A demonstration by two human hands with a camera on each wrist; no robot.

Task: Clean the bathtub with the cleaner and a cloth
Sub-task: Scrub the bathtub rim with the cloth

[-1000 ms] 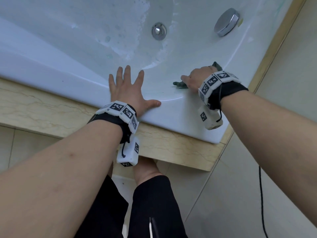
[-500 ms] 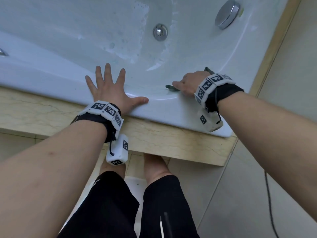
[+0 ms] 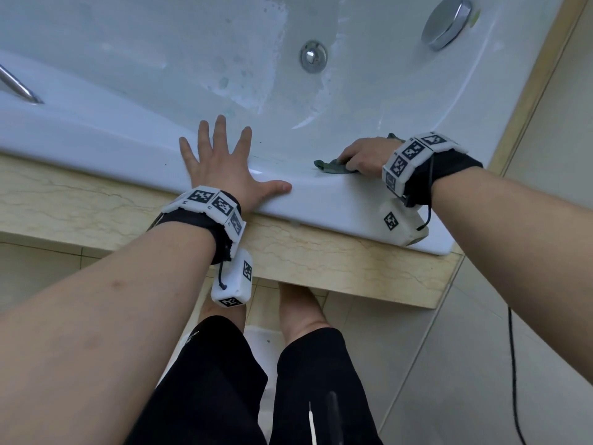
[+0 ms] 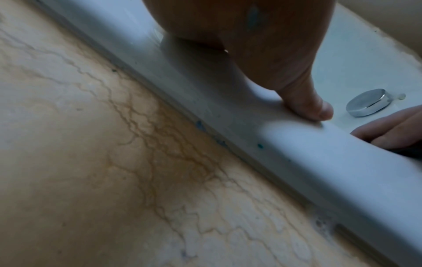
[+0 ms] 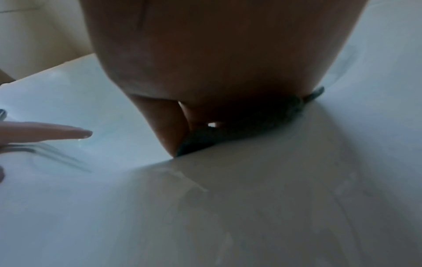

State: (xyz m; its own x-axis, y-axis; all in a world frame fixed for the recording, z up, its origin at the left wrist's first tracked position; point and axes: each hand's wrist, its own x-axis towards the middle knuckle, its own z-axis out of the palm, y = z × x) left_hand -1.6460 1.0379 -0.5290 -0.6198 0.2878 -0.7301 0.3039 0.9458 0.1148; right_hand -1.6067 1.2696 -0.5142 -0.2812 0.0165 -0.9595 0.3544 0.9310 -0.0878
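Note:
The white bathtub (image 3: 96, 136) fills the top of the head view, its near rim (image 4: 297, 153) running across. My left hand (image 3: 221, 165) lies flat on that rim with fingers spread and the thumb (image 4: 303, 101) along the edge. To its right, my right hand (image 3: 365, 154) bears down on a dark green cloth (image 3: 330, 167) on the rim's inner curve, fingers bent over it. From the right wrist, the cloth (image 5: 200, 142) pokes out under the palm (image 5: 217, 63). No cleaner bottle is in view.
Soapy foam (image 3: 244, 72) streaks the tub floor around the chrome drain (image 3: 313, 56). A chrome knob (image 3: 447, 22) sits at the far right corner and a chrome handle (image 3: 16, 86) at far left. A beige marble ledge (image 3: 80, 207) borders the tub; a black cable (image 3: 513, 364) hangs right.
The right hand has slid the cloth along the rim, away from the chrome knob and toward me. The left hand has shifted a little to the left on the rim, still flat.

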